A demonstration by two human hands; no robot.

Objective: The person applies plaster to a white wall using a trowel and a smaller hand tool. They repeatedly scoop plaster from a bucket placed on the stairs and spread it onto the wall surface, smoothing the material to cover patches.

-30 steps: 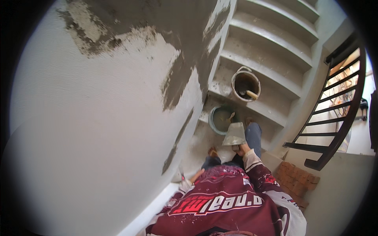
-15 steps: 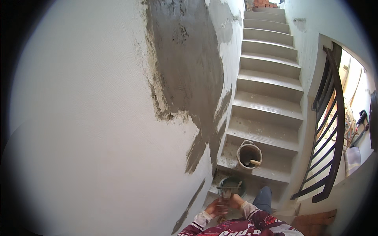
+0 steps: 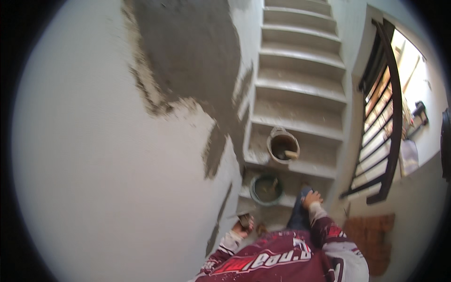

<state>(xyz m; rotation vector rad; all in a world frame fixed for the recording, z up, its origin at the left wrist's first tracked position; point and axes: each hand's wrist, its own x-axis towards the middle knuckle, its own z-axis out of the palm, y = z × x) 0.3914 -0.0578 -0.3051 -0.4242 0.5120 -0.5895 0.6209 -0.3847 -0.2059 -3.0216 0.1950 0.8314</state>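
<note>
My left hand is closed round a plastering trowel, low beside the wall; its thin blade is seen nearly edge-on. My right hand rests on my bent knee in blue trousers, fingers stretched out and holding nothing. In front of my hands, a green basin sits on a low step with grey, wet-looking material and a small tool inside. One step higher stands a bucket, a light-coloured tool handle sticking out of it.
On the left, the white wall carries a large grey mortar patch with ragged edges. Pale stairs climb ahead. A dark railing borders an opening on the right. A reddish-brown brick-like patch lies at lower right.
My hands, together at the basin before, are now apart: the left has drawn back with the trowel, and the right has moved onto my knee. The view has tilted downward and shifted right.
</note>
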